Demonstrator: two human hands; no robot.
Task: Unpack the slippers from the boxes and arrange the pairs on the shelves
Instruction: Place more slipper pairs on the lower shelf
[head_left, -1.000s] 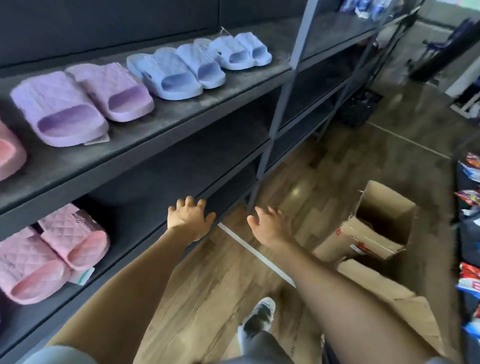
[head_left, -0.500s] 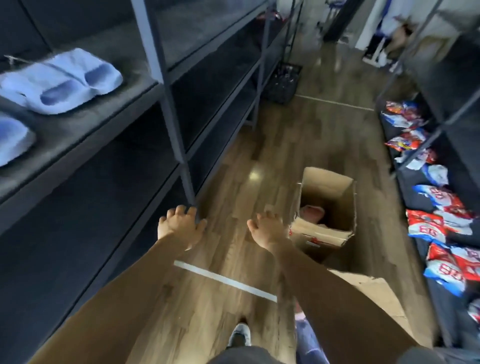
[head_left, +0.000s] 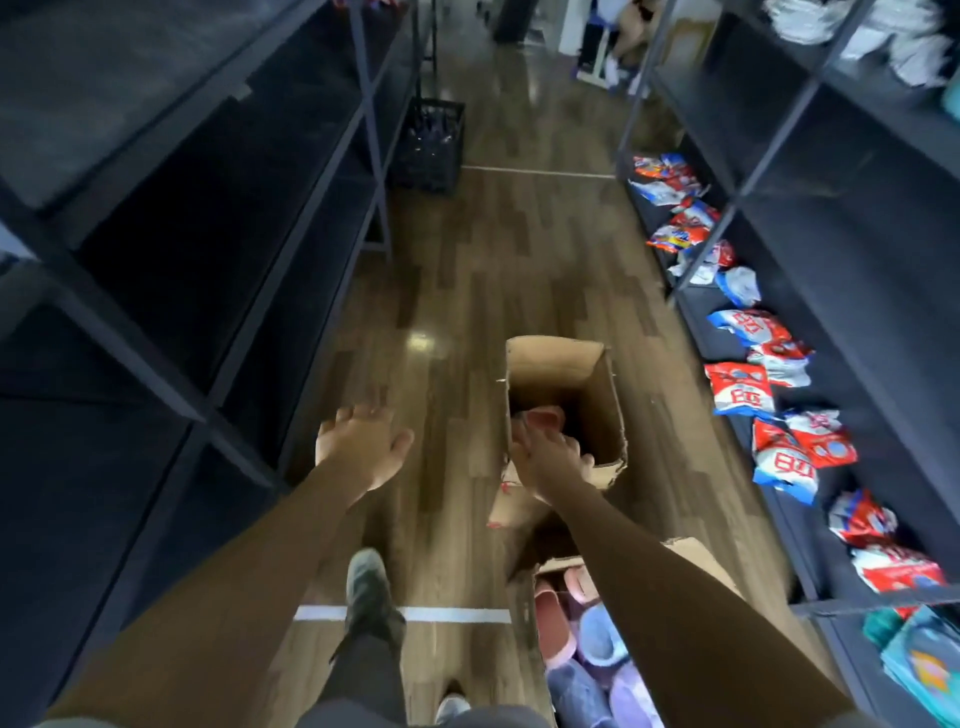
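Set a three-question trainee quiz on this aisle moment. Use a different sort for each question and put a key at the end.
1. Fill in: the red and blue packets lie to the person's ___ side.
2. True or false: the left hand holds a slipper.
3. Pick one. The right hand is:
A. on the packets
B. at the near rim of the open cardboard box, which has a pink slipper inside
C. clasping the left hand

Key: 1 right; 2 false, its fingers are spread and it holds nothing; 3 B.
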